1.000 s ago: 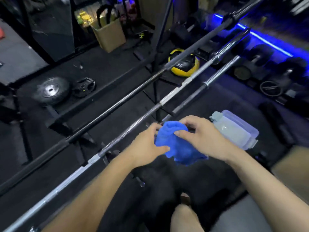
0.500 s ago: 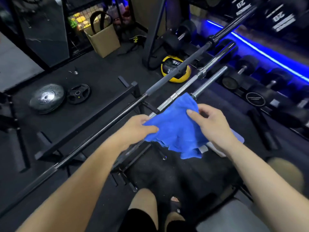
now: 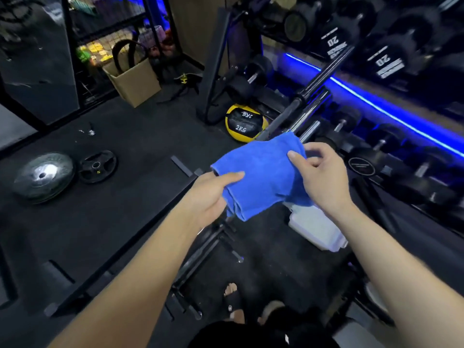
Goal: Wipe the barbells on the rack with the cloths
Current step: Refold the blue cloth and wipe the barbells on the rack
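A blue cloth (image 3: pixel 261 172) is spread between both hands at the centre of the head view. My left hand (image 3: pixel 213 194) pinches its left edge, thumb on top. My right hand (image 3: pixel 321 177) pinches its right side with thumb and fingers. The barbells (image 3: pixel 305 106) on the low rack run from under the cloth up toward the far right; one is dark and two are chrome, and their near parts are hidden by the cloth and my arms.
A clear plastic box (image 3: pixel 316 227) sits on the floor under my right wrist. Beyond lie a yellow 2 kg medicine ball (image 3: pixel 242 123), two weight plates (image 3: pixel 42 175) at left, a cardboard box (image 3: pixel 133 81), and dumbbells (image 3: pixel 361 167) along the blue-lit right wall.
The bunched cloth has been unfolded and spread out between both hands. The view has shifted forward along the bars, so the hands sit higher and nearer the bars' far ends.
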